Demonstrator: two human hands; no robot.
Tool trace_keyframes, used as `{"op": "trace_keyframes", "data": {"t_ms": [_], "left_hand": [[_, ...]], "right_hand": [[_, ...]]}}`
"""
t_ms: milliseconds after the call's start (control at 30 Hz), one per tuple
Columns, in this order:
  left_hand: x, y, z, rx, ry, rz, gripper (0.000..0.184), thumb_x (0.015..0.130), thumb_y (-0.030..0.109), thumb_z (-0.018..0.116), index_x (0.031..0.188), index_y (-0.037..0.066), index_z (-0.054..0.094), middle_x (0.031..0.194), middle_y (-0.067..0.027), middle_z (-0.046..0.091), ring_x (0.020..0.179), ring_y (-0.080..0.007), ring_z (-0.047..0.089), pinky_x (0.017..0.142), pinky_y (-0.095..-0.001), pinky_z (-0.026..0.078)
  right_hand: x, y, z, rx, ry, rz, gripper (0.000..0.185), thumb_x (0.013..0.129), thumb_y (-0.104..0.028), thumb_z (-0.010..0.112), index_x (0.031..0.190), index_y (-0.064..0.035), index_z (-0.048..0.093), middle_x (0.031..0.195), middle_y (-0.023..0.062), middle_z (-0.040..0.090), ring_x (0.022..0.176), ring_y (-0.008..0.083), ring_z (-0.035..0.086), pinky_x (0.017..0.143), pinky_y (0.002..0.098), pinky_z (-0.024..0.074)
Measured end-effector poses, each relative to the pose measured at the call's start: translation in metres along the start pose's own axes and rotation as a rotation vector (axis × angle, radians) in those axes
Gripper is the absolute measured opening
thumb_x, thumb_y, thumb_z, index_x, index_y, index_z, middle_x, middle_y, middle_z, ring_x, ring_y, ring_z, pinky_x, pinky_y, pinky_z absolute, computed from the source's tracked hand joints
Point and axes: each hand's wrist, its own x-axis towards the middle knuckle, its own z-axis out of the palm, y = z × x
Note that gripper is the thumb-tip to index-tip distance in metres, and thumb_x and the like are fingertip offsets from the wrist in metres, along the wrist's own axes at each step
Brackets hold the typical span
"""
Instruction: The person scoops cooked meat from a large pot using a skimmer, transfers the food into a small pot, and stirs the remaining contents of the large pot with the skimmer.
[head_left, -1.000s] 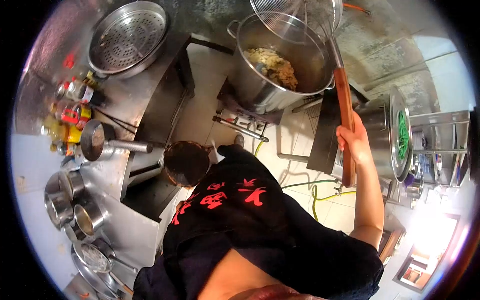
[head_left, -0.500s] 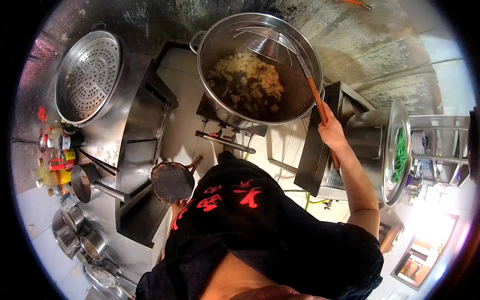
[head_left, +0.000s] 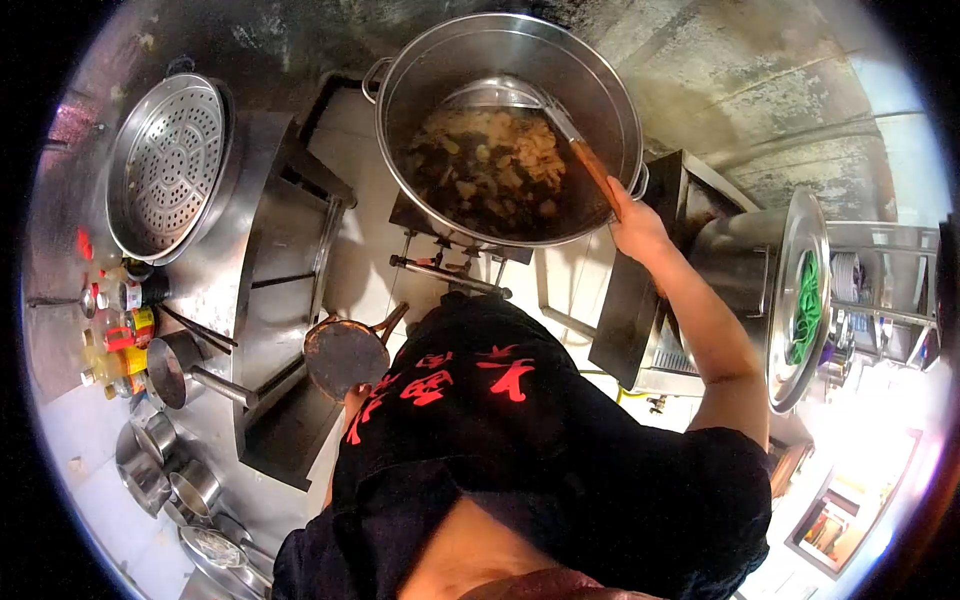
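Observation:
My right hand (head_left: 640, 229) is wrapped round the wooden handle of a wire skimmer (head_left: 597, 172). The skimmer's metal head is down inside a large steel stockpot (head_left: 385, 150), by its far wall and partly in the liquid. Pale and yellowish food pieces (head_left: 490, 150) lie in the dark broth. At my left side, the little that shows of my left hand (head_left: 356, 396) is at the lower edge of a round, dark pan-like thing (head_left: 346, 358) with a handle. My dark shirt hides most of that hand, so its grip is unclear.
A burner stand (head_left: 455, 272) is under the stockpot. On the left steel counter are a perforated steamer tray (head_left: 172, 165), bottles (head_left: 125, 328), a long-handled saucepan (head_left: 172, 370) and several metal pots (head_left: 195, 488). At right, a tall pot (head_left: 735, 255) carries a tray with green strands (head_left: 806, 308).
My right hand has moved slightly left and down along with the skimmer, whose head has dropped from above the food into the broth. The left hand stays by the round dark thing.

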Motion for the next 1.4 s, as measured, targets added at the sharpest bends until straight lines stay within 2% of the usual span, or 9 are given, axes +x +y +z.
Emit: {"op": "trace_keyframes", "data": {"t_ms": [433,500,600,1000,1067,1200,1267,1333,1400], "left_hand": [[0.03,0.005,0.013,-0.01,-0.065,0.087,0.031,0.081,0.026,0.056,0.099,0.001,0.06,0.096,-0.0195,0.062,0.098,-0.0305,0.058,0.074,-0.039,0.045],[0.048,0.002,0.01,-0.066,-0.067,0.269,0.027,0.082,0.024,0.055,0.095,0.001,0.059,0.089,-0.0173,0.062,0.087,-0.027,0.061,0.066,-0.0371,0.047],[-0.003,0.159,-0.046,-0.201,-0.223,-0.122,0.022,0.085,0.023,0.053,0.093,0.002,0.055,0.078,-0.0118,0.059,0.057,-0.0194,0.06,0.045,-0.0291,0.045],[0.057,0.062,-0.029,0.121,-0.083,0.01,0.035,0.079,0.029,0.056,0.094,-0.002,0.059,0.087,-0.0215,0.063,0.081,-0.0346,0.063,0.068,-0.0386,0.048],[0.068,0.055,-0.035,0.204,-0.156,-0.11,0.036,0.079,0.031,0.056,0.093,-0.001,0.059,0.086,-0.0203,0.063,0.084,-0.0346,0.062,0.07,-0.0384,0.047],[0.064,0.068,-0.047,0.149,-0.063,0.045,0.037,0.079,0.035,0.054,0.091,0.001,0.058,0.079,-0.019,0.062,0.077,-0.0331,0.062,0.069,-0.0377,0.047],[0.066,0.094,-0.066,0.475,-0.246,0.279,0.036,0.081,0.034,0.053,0.095,0.001,0.059,0.082,-0.0156,0.064,0.079,-0.0286,0.063,0.069,-0.0355,0.047],[0.047,0.133,-0.071,0.12,-0.164,-0.005,0.037,0.082,0.034,0.052,0.097,0.001,0.059,0.085,-0.0145,0.065,0.081,-0.0268,0.063,0.069,-0.0349,0.048],[0.057,0.126,-0.069,0.17,-0.169,0.056,0.038,0.082,0.034,0.051,0.099,0.0,0.059,0.085,-0.0146,0.066,0.08,-0.0266,0.064,0.069,-0.0344,0.048]], "right_hand": [[-0.071,0.012,-0.043,-0.062,0.119,-0.073,0.073,0.074,-0.002,0.053,0.138,-0.0219,0.025,0.089,0.0239,0.055,0.082,0.0395,0.057,0.074,0.0463,0.047],[-0.05,0.011,-0.037,-0.124,0.157,-0.058,0.073,0.074,-0.002,0.054,0.138,-0.0219,0.025,0.089,0.0236,0.055,0.082,0.0386,0.058,0.073,0.0457,0.0473],[-0.023,0.013,-0.031,-0.14,0.151,-0.058,0.074,0.074,-0.004,0.056,0.138,-0.0228,0.024,0.088,0.0233,0.055,0.081,0.0386,0.058,0.073,0.0455,0.0474],[0.0,0.002,-0.04,-0.157,-0.033,-0.019,0.073,0.075,0.0,0.052,0.139,-0.0172,0.022,0.087,0.0239,0.058,0.082,0.0396,0.058,0.072,0.0467,0.0452],[-0.008,-0.002,-0.057,-0.143,-0.088,-0.01,0.072,0.075,0.0,0.052,0.139,-0.0167,0.023,0.088,0.0244,0.059,0.083,0.0395,0.058,0.072,0.0467,0.0448],[-0.02,-0.004,-0.081,-0.144,-0.138,-0.015,0.065,0.077,0.001,0.049,0.136,-0.0133,0.026,0.092,0.0251,0.058,0.087,0.0397,0.058,0.074,0.0468,0.0442],[-0.021,-0.016,-0.092,-0.181,-0.166,0.018,0.06,0.079,0.0,0.047,0.135,-0.0118,0.028,0.095,0.0252,0.058,0.089,0.0397,0.058,0.075,0.0468,0.0442],[-0.01,-0.005,-0.081,-0.238,-0.126,0.015,0.055,0.081,-0.001,0.046,0.133,-0.0105,0.03,0.097,0.025,0.058,0.089,0.0394,0.058,0.076,0.0467,0.0446],[0.003,0.001,-0.079,-0.319,-0.114,0.043,0.051,0.083,-0.002,0.045,0.131,-0.0095,0.032,0.097,0.0251,0.058,0.089,0.039,0.058,0.077,0.0465,0.0452]]}}
